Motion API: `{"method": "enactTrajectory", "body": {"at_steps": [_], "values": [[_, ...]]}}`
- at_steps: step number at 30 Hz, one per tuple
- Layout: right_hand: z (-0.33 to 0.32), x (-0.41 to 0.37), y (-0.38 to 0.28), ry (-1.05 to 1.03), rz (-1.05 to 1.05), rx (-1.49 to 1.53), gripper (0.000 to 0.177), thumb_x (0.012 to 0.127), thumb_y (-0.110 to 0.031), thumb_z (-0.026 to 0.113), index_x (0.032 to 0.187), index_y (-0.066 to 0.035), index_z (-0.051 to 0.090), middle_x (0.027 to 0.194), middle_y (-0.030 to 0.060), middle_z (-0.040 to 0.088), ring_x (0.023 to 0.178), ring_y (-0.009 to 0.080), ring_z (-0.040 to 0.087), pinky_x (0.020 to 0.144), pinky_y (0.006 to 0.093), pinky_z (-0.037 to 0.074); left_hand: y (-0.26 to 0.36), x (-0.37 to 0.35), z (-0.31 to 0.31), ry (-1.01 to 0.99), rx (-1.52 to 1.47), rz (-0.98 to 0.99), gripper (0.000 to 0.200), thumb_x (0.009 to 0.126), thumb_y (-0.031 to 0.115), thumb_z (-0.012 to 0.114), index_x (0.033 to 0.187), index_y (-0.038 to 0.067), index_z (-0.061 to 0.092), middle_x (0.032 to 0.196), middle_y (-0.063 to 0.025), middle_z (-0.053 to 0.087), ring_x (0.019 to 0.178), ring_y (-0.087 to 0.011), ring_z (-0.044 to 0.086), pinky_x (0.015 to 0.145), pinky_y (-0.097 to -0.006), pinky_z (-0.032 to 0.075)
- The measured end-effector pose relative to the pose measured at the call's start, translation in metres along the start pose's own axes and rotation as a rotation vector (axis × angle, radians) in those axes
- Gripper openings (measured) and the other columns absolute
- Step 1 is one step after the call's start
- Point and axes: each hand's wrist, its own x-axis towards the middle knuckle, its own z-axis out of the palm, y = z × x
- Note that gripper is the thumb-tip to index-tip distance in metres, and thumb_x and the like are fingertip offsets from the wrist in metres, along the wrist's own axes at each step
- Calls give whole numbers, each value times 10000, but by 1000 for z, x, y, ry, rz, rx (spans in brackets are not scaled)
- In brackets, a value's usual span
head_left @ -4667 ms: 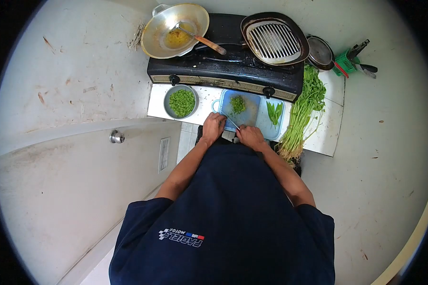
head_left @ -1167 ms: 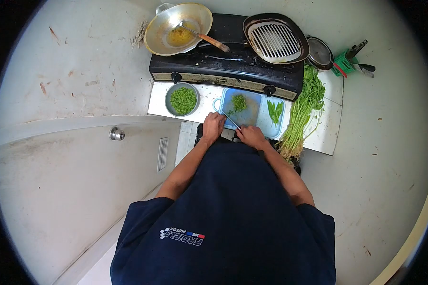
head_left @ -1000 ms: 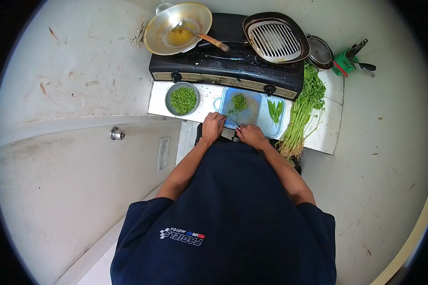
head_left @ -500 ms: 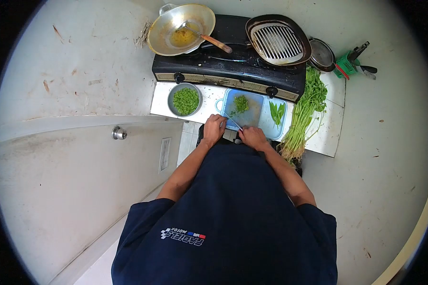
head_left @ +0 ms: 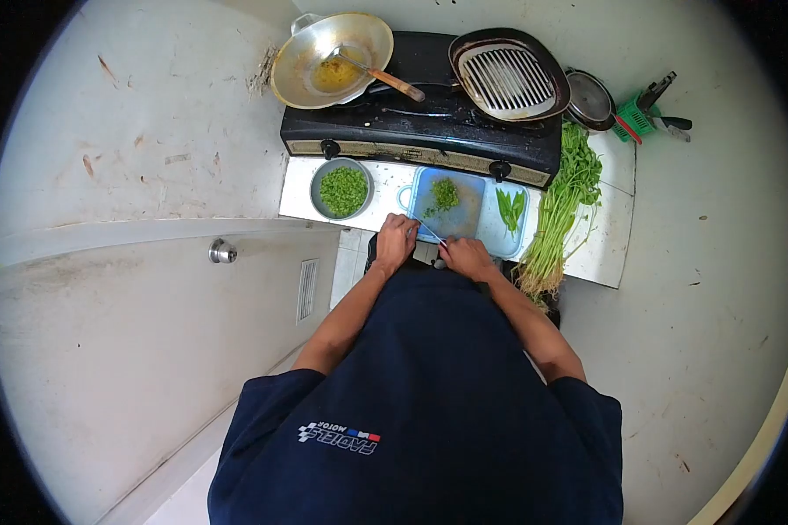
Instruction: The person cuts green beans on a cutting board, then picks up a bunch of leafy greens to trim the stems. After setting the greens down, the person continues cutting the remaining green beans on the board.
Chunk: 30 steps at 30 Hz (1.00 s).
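My right hand [head_left: 467, 257] is closed around the handle of a small knife [head_left: 431, 233] at the front edge of a blue cutting board [head_left: 471, 229]. The blade points up and left, towards my left hand [head_left: 397, 238]. That hand's fingers are curled together by the knife tip, at the board's left front corner; what they hold, if anything, is hidden. Finely chopped greens [head_left: 444, 194] lie in a small heap on the board. Several long green pieces [head_left: 510, 208] rest on its right side. Left of the board, a grey bowl [head_left: 313, 194] holds more chopped greens [head_left: 342, 191].
A black gas stove [head_left: 411, 140] stands behind the board, bearing a wok [head_left: 291, 74] with a wooden-handled ladle [head_left: 398, 83] and a grill pan [head_left: 510, 79]. Long leafy stalks with roots [head_left: 552, 219] lie at the right. A green utensil basket [head_left: 636, 119] is farther back.
The view has shifted slightly. Both hands stay in nearly the same place, with the knife still in my right hand; the chopped heap looks the same.
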Motion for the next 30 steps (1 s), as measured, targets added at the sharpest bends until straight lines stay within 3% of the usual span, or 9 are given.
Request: {"method": "enactTrajectory", "body": {"at_steps": [10, 30], "values": [[9, 6, 2, 55, -26, -45, 411, 1028, -349, 532, 901, 8, 693, 765, 225, 722, 715, 404, 728, 667, 512, 584, -1, -3, -1, -5, -20, 8, 106, 826, 46, 752, 930, 54, 769, 928, -95, 722, 928, -325, 618, 858, -413, 524], [6, 11, -1, -6, -6, -14, 412, 1019, -363, 540, 923, -2, 714, 818, 240, 729, 771, 434, 723, 723, 543, 571, -3, -1, 3, -2, -76, -100, 78, 821, 67, 737, 895, 76, 759, 864, -71, 722, 915, -307, 631, 824, -410, 530]]}}
